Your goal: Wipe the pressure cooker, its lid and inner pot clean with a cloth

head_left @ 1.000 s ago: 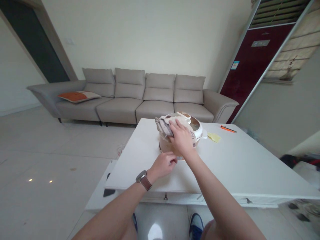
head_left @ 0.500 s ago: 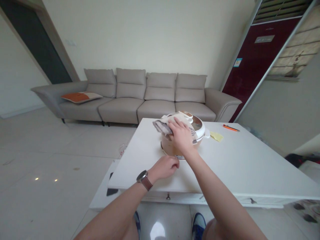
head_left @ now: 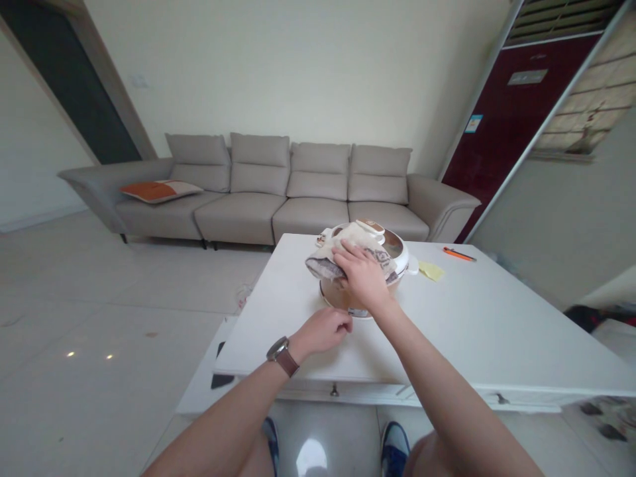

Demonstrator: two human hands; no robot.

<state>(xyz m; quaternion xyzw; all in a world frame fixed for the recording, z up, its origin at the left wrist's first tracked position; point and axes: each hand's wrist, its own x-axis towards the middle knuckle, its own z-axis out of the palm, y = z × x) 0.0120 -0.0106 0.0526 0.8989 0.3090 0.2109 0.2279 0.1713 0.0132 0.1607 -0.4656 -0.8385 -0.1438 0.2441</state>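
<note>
A round beige electric cooking pot [head_left: 334, 296] with a white-rimmed see-through lid [head_left: 396, 246] stands on the white table. Over the near left side of the lid lies a cream and grey patterned cloth [head_left: 322, 266]. My right hand [head_left: 364, 273] presses on this cloth, its fingers lying across it and bent around its folds. Lower down, by the pot's front base, my left hand [head_left: 325, 329] is closed with curled fingers; whatever it may hold is hidden. A watch [head_left: 282, 356] with a brown strap is on my left wrist.
Right of the pot, a yellow paper piece [head_left: 431, 270] and an orange-handled cutter [head_left: 460, 254] lie on the white table [head_left: 487, 318]. Behind stands a grey sofa [head_left: 278, 212] with an orange cushion [head_left: 159, 191]. Drawer knobs [head_left: 334, 391] stick out along the table's front.
My right hand has shifted slightly with the cloth, which now sits lower and uncovers the lid's far left edge. My left hand has moved a little to the left.
</note>
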